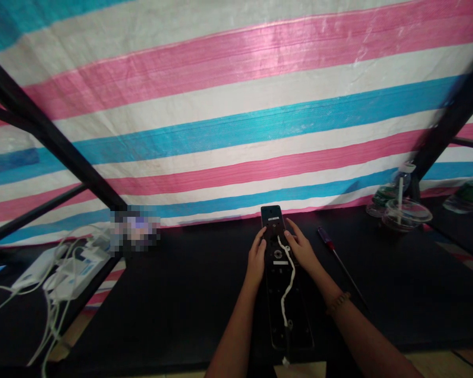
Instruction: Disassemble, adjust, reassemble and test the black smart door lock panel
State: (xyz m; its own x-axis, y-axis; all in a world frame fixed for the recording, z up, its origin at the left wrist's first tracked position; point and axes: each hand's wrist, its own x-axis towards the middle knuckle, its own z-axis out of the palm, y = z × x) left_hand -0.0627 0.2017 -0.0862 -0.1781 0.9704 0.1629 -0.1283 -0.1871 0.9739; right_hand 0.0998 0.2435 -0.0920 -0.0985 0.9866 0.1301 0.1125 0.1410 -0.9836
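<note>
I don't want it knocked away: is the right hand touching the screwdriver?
Apart. The head view shows a strip of black tabletop between the right hand and the screwdriver.

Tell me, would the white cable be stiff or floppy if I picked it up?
Probably floppy: the cable lies in wavy bends along the dark panel. It's likely light too, because it looks thin. The near end might swing about when lifted, since it reaches past the panel's edge.
</note>
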